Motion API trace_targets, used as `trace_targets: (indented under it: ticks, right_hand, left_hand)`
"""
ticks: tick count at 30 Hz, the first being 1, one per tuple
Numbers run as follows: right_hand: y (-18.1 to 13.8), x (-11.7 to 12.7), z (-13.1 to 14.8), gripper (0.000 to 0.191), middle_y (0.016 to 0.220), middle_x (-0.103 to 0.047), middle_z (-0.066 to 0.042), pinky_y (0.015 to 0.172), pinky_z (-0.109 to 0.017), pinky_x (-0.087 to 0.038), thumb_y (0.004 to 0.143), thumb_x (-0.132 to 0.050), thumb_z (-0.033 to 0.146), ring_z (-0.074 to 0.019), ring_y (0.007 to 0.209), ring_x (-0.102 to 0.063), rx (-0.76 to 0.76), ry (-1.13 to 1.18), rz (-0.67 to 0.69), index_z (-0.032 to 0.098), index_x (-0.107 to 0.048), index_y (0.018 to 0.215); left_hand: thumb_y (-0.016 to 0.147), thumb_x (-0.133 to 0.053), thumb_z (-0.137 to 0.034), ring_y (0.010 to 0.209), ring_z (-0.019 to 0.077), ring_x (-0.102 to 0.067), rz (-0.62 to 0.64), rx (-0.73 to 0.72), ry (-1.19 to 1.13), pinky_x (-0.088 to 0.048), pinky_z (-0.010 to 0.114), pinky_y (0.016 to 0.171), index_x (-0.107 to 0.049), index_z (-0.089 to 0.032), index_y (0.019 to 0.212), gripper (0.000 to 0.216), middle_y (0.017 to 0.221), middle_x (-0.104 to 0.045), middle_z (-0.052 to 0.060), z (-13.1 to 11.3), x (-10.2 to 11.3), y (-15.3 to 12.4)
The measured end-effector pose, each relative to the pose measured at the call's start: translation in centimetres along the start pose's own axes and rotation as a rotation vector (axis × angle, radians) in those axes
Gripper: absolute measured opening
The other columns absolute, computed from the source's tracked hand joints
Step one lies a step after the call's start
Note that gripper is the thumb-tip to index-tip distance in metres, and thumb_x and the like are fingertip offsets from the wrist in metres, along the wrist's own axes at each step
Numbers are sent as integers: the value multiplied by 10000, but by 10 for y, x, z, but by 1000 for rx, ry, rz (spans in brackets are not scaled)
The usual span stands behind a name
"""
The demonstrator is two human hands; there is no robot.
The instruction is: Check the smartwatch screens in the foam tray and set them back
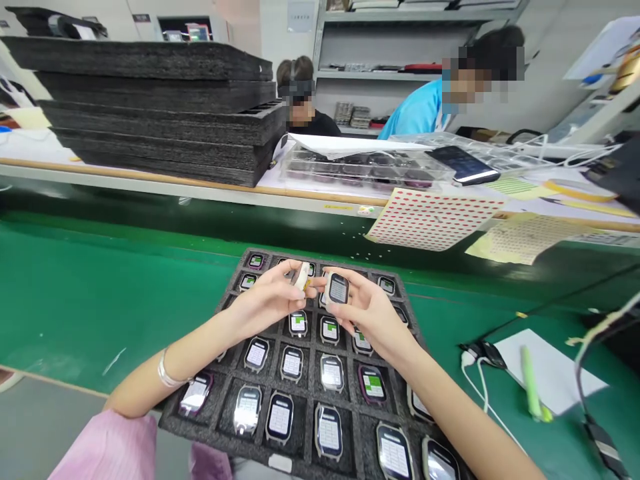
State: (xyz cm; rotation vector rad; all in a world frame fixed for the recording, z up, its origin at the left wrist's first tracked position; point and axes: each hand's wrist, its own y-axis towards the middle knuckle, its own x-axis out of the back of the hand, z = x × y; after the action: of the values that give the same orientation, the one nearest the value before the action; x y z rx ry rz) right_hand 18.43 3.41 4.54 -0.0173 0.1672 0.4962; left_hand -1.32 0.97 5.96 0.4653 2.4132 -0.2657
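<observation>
Both of my hands are raised over a black foam tray (223, 427) whose square pockets hold several smartwatch bodies without straps, many with lit screens. In my left hand (267, 293) a pale smartwatch (303, 276) is pinched between thumb and fingers, turned edge-on so its screen does not show. A second smartwatch (338, 289), with a light frame and a lit screen facing up, is gripped by its sides in my right hand (367, 303). The two hands are close together, and they cover some of the tray's middle pockets.
Behind the green bench (90, 287) runs a shelf with stacked black foam trays (165, 107), clear plastic trays (360, 170) and a phone (463, 165). Sticker sheets (435, 219) hang over its edge. Right: cables (483, 353), white paper (565, 380), a green marker (530, 383). Two people are beyond.
</observation>
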Motion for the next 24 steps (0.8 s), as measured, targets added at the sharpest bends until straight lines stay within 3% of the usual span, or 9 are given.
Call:
trace_targets:
  ticks: [3, 6, 9, 12, 14, 17, 20, 24]
  right_hand:
    - [-2, 3, 2, 611, 1014, -627, -60, 389, -182, -387, 697, -756, 150, -92, 577, -503, 28, -13, 9, 223, -518, 1255]
    - [-4, 5, 3, 571, 975, -644, -67, 398, -199, -410, 758, -697, 193, -124, 606, -548, 39, -47, -1, 228, -501, 1293]
    - [-4, 5, 4, 522, 992, -659, -90, 384, -209, -408, 789, -650, 222, -139, 603, -568, 45, -76, -29, 216, -509, 1291]
    - [-4, 5, 6, 525, 1042, -649, -103, 378, -209, -404, 781, -654, 227, -138, 603, -570, 52, -71, -43, 212, -513, 1287]
    - [-5, 5, 7, 520, 939, -651, -75, 378, -208, -404, 780, -657, 227, -140, 596, -564, 53, -75, -59, 209, -521, 1282]
    - [-6, 5, 9, 504, 794, -621, -33, 380, -207, -406, 780, -659, 231, -141, 588, -552, 54, -75, -76, 202, -538, 1269]
    - [-6, 4, 11, 506, 904, -647, -64, 381, -203, -403, 774, -661, 223, -126, 586, -547, 46, -47, -79, 196, -537, 1264]
    - [-6, 4, 12, 512, 1036, -659, -105, 380, -206, -397, 770, -663, 214, -120, 581, -541, 34, -25, -80, 187, -532, 1264]
  left_hand:
    - [550, -654, 1, 775, 126, -559, 13, 3, 19, -393, 203, 590, -535, -202, 945, 459, 953, -635, 61, -3, 5, 0]
    - [548, -646, 24, 784, 142, -564, 16, 47, 87, -403, 219, 600, -557, -205, 970, 488, 965, -646, 60, -7, 12, -3]
    - [560, -672, -5, 901, 194, -600, 25, 57, 149, -461, 287, 757, -594, -192, 1023, 505, 982, -654, 66, -6, 18, -4]
    - [588, -691, -37, 1042, 242, -585, 54, 63, 199, -425, 365, 932, -612, -162, 1075, 510, 1037, -659, 97, -2, 19, -3]
    - [602, -697, -43, 1098, 260, -560, 53, 34, 243, -408, 381, 962, -612, -156, 1083, 501, 1091, -652, 114, 0, 18, -2]
    - [610, -717, -56, 1132, 265, -529, 4, -82, 390, -413, 364, 944, -609, -169, 1097, 512, 1184, -618, 107, 1, 16, -2]
    - [602, -722, -54, 1058, 222, -543, -63, -181, 523, -435, 299, 867, -615, -178, 1099, 524, 1190, -607, 73, -1, 15, -2]
    - [624, -676, -47, 782, 134, -543, -63, -160, 473, -427, 210, 615, -610, -162, 1011, 409, 1051, -644, 60, -2, 16, -3]
